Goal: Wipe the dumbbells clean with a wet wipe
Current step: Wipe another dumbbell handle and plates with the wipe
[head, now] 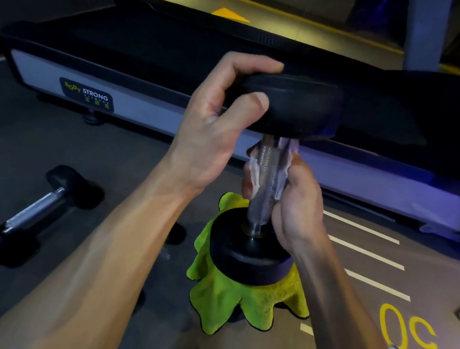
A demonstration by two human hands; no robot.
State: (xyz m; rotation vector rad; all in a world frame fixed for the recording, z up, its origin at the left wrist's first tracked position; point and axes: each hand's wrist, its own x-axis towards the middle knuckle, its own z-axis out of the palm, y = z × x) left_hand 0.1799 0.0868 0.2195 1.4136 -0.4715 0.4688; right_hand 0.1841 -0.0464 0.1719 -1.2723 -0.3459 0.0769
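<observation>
Dumbbell (267,162): upright on green cloth (238,296)
Left hand (215,125): grips top head
Right hand (294,195): clenches wet wipe (254,169) around handle
Second dumbbell (28,211): floor, nine o'clock

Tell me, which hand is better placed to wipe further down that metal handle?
The right hand: it already grips the wet wipe around the handle. The left hand grips the dumbbell's upper head, steadying it.

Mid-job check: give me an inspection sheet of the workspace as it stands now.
Surface: grey gym floor with white lines and a yellow "50".
Job's things: upright black round-headed dumbbell on a lime-green cloth; white wet wipe around its knurled steel handle.
Clutter: second black hex-headed dumbbell lying on the floor.
Hands: left hand grips the top head; right hand holds the wipe on the handle.
Cables: nothing seen.
Surroundings: black treadmill behind.
</observation>
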